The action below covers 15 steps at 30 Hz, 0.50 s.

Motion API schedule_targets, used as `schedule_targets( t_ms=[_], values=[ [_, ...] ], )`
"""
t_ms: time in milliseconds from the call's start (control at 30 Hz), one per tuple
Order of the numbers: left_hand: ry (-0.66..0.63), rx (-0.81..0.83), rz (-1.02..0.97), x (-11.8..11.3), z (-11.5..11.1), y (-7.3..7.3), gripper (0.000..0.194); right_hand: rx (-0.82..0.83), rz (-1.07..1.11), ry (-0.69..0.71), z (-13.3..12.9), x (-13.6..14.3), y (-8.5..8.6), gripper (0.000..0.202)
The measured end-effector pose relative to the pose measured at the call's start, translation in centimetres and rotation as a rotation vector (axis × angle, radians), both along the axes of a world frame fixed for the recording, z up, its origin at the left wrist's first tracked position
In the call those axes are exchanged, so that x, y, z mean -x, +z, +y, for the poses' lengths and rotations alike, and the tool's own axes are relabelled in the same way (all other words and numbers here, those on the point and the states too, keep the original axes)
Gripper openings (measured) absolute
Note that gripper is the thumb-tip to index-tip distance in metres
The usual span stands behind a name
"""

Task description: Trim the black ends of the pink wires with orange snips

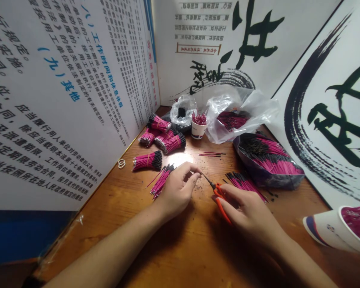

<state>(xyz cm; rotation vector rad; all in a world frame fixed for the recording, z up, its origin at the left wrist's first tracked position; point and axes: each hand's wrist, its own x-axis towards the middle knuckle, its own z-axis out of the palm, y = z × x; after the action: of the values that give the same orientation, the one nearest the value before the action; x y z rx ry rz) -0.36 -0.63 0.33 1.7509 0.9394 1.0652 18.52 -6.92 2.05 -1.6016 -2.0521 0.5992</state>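
I have the right hand (249,204) clamped on orange-handled metal scissors (219,189), mid-scene above the brown wooden tabletop (174,244), tip near the left hand (177,188). Left fingertips pinch together; I can't tell on what. Loose magenta wires with black ends (160,185) lie just left.

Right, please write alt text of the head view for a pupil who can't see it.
A person's right hand holds orange-handled scissors, tips close to the pinching left hand, above a wooden table. Beyond them sit banded bundles of pink-and-black strands, a strand-filled paper cup and open bags.
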Motion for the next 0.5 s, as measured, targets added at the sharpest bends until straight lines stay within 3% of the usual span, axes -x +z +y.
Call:
schedule_targets(
  t_ms=[500],
  values=[
    [0.008, 0.017, -0.012, -0.12, -0.01, 0.14, 0.013, 0.017, -0.022, -0.025, -0.08, -0.02, -0.30, 0.018]
  ],
)
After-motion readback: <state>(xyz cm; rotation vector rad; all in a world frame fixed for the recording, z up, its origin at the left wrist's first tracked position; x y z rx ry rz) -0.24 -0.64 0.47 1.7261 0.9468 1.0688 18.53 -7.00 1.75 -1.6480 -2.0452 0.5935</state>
